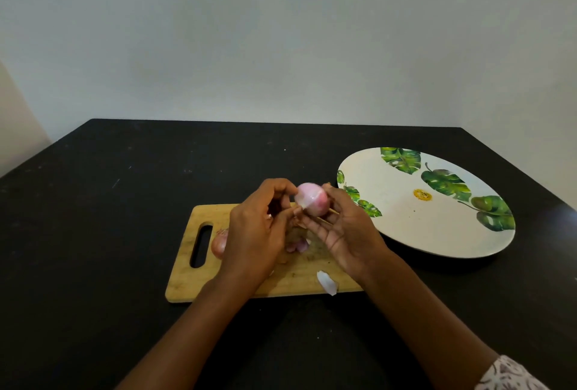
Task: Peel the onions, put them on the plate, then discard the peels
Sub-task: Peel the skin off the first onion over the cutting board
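Fingers (321,229) of the right hand (346,233) are curled round a pale pink onion (315,200) and hold it in the air above the board (184,283). Those of the left hand (256,233) are pressed together on a thin flap of peel (300,200) at the onion's left side, thumb against fingertips. Just left of the left fingers, partly hidden by that hand, a second onion (218,244) lies unpeeled on the board beside its handle slot. Loose peels (298,245) lie on the board beneath the fingers, and a white peel (327,283) sits at the board's near edge, under the right wrist. Right of the right fingers, a leaf-printed plate (437,227) rests on the black desk (93,202), near the board.
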The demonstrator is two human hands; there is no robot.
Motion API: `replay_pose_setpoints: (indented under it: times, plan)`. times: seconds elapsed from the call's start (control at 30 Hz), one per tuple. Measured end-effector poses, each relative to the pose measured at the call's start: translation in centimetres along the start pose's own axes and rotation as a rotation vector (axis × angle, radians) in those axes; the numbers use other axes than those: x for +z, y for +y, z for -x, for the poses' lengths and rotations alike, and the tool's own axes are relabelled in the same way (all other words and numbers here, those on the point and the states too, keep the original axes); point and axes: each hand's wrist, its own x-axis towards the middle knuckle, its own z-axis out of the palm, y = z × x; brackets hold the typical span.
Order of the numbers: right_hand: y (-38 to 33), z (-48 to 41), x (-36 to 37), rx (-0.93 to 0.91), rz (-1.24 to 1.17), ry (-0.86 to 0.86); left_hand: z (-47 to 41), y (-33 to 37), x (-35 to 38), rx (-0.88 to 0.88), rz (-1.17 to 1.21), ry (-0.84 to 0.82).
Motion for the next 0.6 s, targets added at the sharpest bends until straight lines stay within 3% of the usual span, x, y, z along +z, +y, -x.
replay_pose_setpoints:
  times: [0.27,0.6]
  plan:
    - [-1.1,-0.6,-0.9,0.018,-0.192,-0.001,-0.2,-1.1,-0.4,-0.053,-0.124,0.167]
    - [-1.0,-0.6,-0.9,0.039,-0.13,-0.015,0.0,-1.6,-0.2,-0.086,-0.189,0.062]
